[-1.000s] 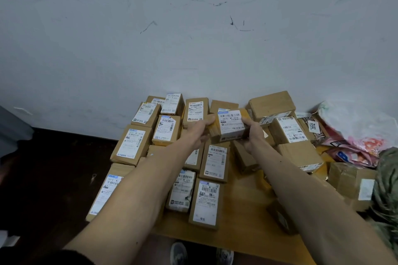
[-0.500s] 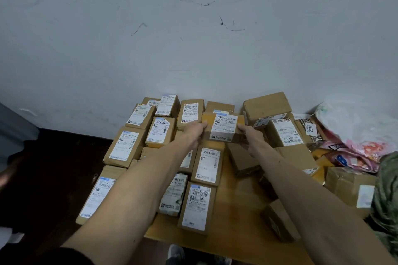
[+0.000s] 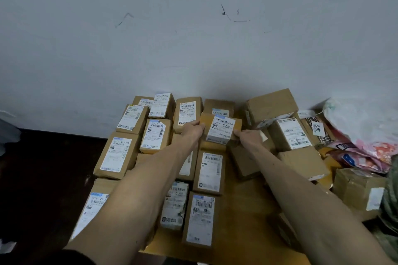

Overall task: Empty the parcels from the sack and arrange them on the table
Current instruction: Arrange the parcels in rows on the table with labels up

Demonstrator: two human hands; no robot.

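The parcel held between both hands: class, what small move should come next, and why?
Probably lower it straight down and let go. The left hand and right hand grip the parcel by its ends, label up, lined up with the column of labelled parcels on the table.

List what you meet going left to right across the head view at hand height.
Labelled box → left hand → held parcel → right hand → carton → 2012 packet → plastic bags.
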